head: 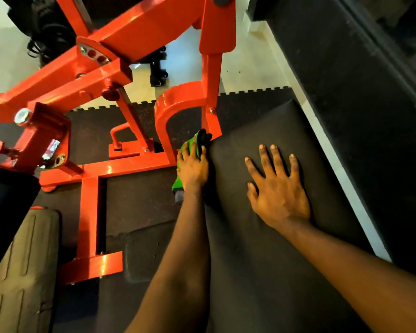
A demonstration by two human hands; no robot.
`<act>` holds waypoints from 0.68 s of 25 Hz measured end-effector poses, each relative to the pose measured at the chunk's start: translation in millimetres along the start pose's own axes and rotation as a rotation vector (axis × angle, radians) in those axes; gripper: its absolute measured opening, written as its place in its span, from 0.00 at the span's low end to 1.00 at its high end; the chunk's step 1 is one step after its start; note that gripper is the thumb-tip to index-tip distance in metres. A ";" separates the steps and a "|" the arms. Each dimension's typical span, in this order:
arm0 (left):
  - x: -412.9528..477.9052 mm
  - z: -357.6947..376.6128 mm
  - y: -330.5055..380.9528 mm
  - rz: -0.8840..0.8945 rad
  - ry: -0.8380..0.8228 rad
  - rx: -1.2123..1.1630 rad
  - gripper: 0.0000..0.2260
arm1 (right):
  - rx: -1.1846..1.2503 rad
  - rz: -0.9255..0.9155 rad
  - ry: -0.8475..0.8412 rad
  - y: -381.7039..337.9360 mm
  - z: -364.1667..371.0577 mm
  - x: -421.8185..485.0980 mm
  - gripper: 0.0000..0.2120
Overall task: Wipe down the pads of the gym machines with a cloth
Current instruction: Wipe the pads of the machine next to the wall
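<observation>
Black vinyl seat pad | our right hand flat, empty | left hand presses green cloth flat-fingered at its edge | risk: cloth slips off that edge

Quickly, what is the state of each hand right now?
Left hand: open, fingers pressing the green cloth against the pad's left edge.
Right hand: open, flat on the pad, holding nothing.

2 hands (left hand, right hand), 1 grn cloth, 1 blk pad, 1 orange frame
</observation>
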State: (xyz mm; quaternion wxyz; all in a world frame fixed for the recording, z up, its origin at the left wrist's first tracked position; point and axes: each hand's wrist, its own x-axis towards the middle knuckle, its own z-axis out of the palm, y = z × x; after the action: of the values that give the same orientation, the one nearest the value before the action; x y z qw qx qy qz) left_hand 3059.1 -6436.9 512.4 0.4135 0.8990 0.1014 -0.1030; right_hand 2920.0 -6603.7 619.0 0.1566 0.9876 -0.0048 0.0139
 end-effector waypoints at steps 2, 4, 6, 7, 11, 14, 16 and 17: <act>-40.0 5.4 -4.8 -0.011 0.017 0.036 0.24 | 0.001 0.007 -0.011 -1.7 -0.8 0.1 0.31; -87.3 9.8 -15.5 -0.020 0.015 0.028 0.26 | 0.002 0.009 -0.024 -1.6 -2.7 0.5 0.31; -118.6 11.5 -28.3 -0.051 0.000 -0.018 0.30 | 0.002 0.004 -0.026 -1.0 -4.0 0.9 0.31; -121.3 12.4 -32.6 -0.068 -0.010 -0.041 0.30 | 0.005 0.006 -0.030 -1.2 -4.2 0.8 0.31; -55.9 7.1 -19.7 -0.181 0.002 -0.111 0.25 | 0.005 0.008 -0.027 -1.5 -0.4 0.6 0.31; 10.5 -2.6 -20.1 -0.247 -0.032 -0.151 0.25 | 0.000 0.006 -0.014 -1.4 0.0 -0.7 0.31; 22.1 -4.3 -20.5 -0.245 -0.050 -0.150 0.25 | 0.003 0.010 -0.008 -1.8 -0.4 -0.5 0.31; 14.1 -3.1 -19.4 -0.230 -0.036 -0.143 0.25 | 0.004 0.013 -0.010 -2.0 -0.5 -0.6 0.30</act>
State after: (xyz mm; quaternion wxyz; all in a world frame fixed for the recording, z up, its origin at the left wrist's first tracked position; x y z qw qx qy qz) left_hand 3067.7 -6420.8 496.5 0.4636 0.8477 0.2034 -0.1585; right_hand 2919.5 -6601.6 618.8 0.1547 0.9878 -0.0121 0.0099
